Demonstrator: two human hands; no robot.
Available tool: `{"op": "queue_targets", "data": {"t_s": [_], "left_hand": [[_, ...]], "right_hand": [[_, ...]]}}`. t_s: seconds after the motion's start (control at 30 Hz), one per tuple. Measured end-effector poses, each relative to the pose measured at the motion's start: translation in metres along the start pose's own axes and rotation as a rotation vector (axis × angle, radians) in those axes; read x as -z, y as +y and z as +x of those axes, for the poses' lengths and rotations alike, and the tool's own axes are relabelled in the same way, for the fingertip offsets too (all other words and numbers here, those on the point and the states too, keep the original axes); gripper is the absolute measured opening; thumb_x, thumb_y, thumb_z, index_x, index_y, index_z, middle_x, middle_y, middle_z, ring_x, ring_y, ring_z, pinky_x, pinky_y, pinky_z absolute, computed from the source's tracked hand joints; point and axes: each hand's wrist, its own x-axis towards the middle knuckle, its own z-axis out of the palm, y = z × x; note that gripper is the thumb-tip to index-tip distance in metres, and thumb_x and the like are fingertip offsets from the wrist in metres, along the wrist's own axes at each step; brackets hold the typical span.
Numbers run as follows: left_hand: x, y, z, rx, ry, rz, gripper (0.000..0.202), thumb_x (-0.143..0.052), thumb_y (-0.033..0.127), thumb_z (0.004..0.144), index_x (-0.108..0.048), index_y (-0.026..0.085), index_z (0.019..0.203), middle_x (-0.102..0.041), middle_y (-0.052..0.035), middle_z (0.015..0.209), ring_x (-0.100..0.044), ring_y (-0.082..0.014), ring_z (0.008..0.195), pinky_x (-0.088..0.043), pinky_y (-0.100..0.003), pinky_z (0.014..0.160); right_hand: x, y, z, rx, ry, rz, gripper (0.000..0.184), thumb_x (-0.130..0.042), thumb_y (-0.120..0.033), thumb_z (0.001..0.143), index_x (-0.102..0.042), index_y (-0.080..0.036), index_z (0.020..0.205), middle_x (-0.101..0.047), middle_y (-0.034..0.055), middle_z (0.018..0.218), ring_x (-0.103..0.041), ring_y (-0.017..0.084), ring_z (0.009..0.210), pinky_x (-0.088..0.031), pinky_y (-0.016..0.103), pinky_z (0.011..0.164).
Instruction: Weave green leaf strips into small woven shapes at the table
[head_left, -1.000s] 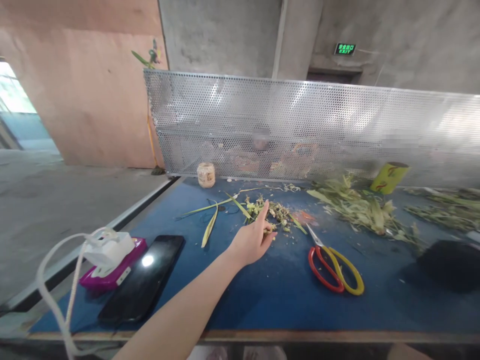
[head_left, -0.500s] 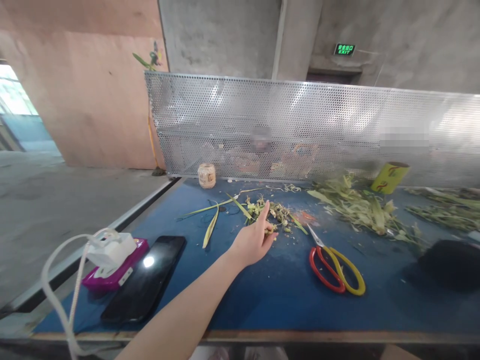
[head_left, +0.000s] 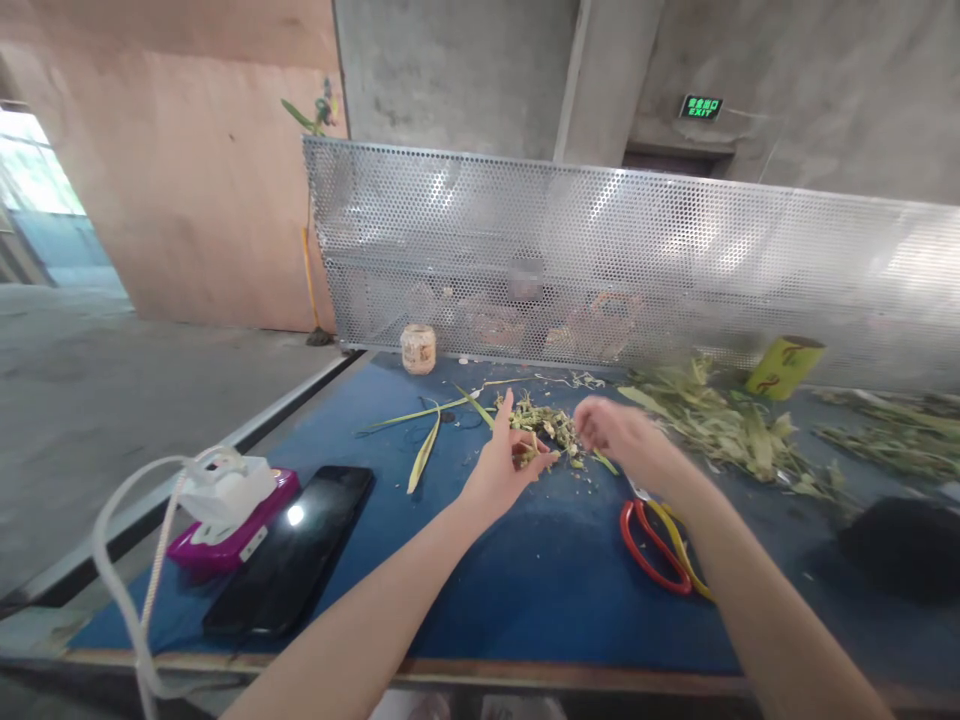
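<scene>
My left hand (head_left: 499,465) is at the near left side of a pile of green and brown plant scraps (head_left: 551,425) on the blue tabletop. Its index finger points up, while the thumb and other fingers curl round a few pale green bits. My right hand (head_left: 619,435) hovers at the pile's right side, blurred by motion, so its finger grip is unclear. Below it lie scissors (head_left: 654,550) with red and yellow handles, partly hidden by my right forearm. Long green leaves (head_left: 425,452) lie left of the pile.
A black phone (head_left: 292,550) and a purple power block (head_left: 232,525) with a white charger lie at left. A jar (head_left: 418,349) stands at the back, before a perforated metal screen (head_left: 465,220). Leaf heaps (head_left: 739,425), a yellow tin (head_left: 784,367) and a dark object (head_left: 900,548) are at right.
My right hand has come into view from the lower right, reaching over the scissors to the pile. My left hand has shifted slightly left, and the view has turned a little.
</scene>
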Motion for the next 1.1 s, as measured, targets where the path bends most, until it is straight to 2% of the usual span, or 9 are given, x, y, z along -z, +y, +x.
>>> {"op": "queue_targets", "data": {"t_s": [0.07,0.17,0.37,0.5,0.7,0.77,0.9,0.97,1.1], "left_hand": [[0.002,0.0,0.001,0.035,0.044,-0.018,0.094,-0.06,0.03,0.071,0.007,0.019,0.135,-0.058,-0.0013,0.08,-0.052,-0.0106,0.062,-0.045,-0.025,0.056],[0.004,0.001,0.001,0.032,0.03,0.054,0.092,-0.06,0.026,0.07,0.004,0.018,0.136,-0.059,-0.0031,0.085,-0.054,-0.0122,0.07,-0.044,-0.025,0.059],[0.003,-0.001,0.0,0.01,-0.056,0.102,0.096,-0.064,0.028,0.066,0.003,0.022,0.136,-0.058,-0.0023,0.086,-0.054,-0.0135,0.074,-0.042,-0.023,0.058],[0.004,0.001,0.0,-0.004,-0.078,0.19,0.079,-0.052,0.034,0.077,-0.001,0.021,0.136,-0.055,-0.0003,0.077,-0.05,-0.0117,0.065,-0.039,-0.022,0.054],[0.005,0.006,0.0,0.029,-0.114,0.15,0.062,-0.039,0.03,0.085,-0.005,0.019,0.136,-0.047,0.0048,0.06,-0.041,-0.0091,0.053,-0.036,-0.023,0.055],[0.004,0.005,0.001,0.053,-0.119,0.086,0.061,-0.039,0.03,0.085,-0.008,0.018,0.135,-0.046,0.0047,0.059,-0.04,-0.0089,0.053,-0.035,-0.022,0.054],[0.001,0.002,0.003,0.122,-0.114,-0.077,0.06,-0.042,0.029,0.083,-0.014,0.016,0.134,-0.043,0.0053,0.057,-0.04,-0.0086,0.052,-0.033,-0.021,0.051],[0.0,0.002,0.003,0.169,-0.108,-0.173,0.062,-0.045,0.027,0.082,-0.013,0.016,0.134,-0.041,0.0062,0.055,-0.038,-0.0078,0.051,-0.031,-0.02,0.048],[-0.001,0.006,0.003,0.246,-0.107,-0.328,0.069,-0.048,0.028,0.08,-0.008,0.018,0.135,-0.036,0.0087,0.053,-0.031,-0.0048,0.042,-0.025,-0.018,0.041]], "right_hand": [[-0.015,0.0,0.006,-0.02,-0.103,-0.062,0.039,-0.03,-0.041,0.087,-0.051,-0.016,0.065,-0.052,0.0002,0.057,-0.048,0.011,0.054,-0.038,0.026,0.055],[-0.034,0.002,0.011,-0.025,-0.229,-0.048,0.041,-0.033,-0.047,0.084,-0.044,-0.017,0.058,-0.047,-0.0018,0.051,-0.044,0.011,0.049,-0.033,0.024,0.051],[-0.04,0.017,0.004,-0.086,-0.368,0.38,0.038,-0.04,-0.05,0.08,-0.04,-0.017,0.06,-0.038,-0.0059,0.047,-0.035,0.006,0.041,-0.028,0.02,0.042],[-0.04,0.024,0.003,-0.117,-0.327,0.595,0.038,-0.043,-0.052,0.078,-0.037,-0.018,0.061,-0.036,-0.007,0.047,-0.03,0.004,0.038,-0.022,0.018,0.037],[-0.048,0.02,0.003,-0.205,-0.295,0.653,0.043,-0.037,-0.057,0.078,-0.035,-0.019,0.059,-0.034,-0.007,0.045,-0.027,0.004,0.035,-0.018,0.019,0.034],[-0.052,0.019,0.001,-0.184,-0.275,0.644,0.038,-0.037,-0.056,0.078,-0.038,-0.02,0.067,-0.036,-0.0075,0.046,-0.028,0.005,0.036,-0.02,0.018,0.035],[-0.056,0.017,0.0,-0.075,-0.189,0.54,0.031,-0.054,-0.044,0.072,-0.042,-0.022,0.09,-0.046,-0.0061,0.06,-0.041,0.006,0.047,-0.031,0.018,0.043],[-0.056,0.016,0.001,-0.032,-0.149,0.483,0.027,-0.056,-0.04,0.071,-0.045,-0.02,0.084,-0.048,-0.0039,0.067,-0.045,0.008,0.053,-0.035,0.02,0.049],[-0.053,0.013,0.001,0.018,-0.096,0.425,0.02,-0.055,-0.035,0.073,-0.046,-0.017,0.069,-0.042,-0.0035,0.064,-0.043,0.008,0.055,-0.036,0.02,0.05]]}}
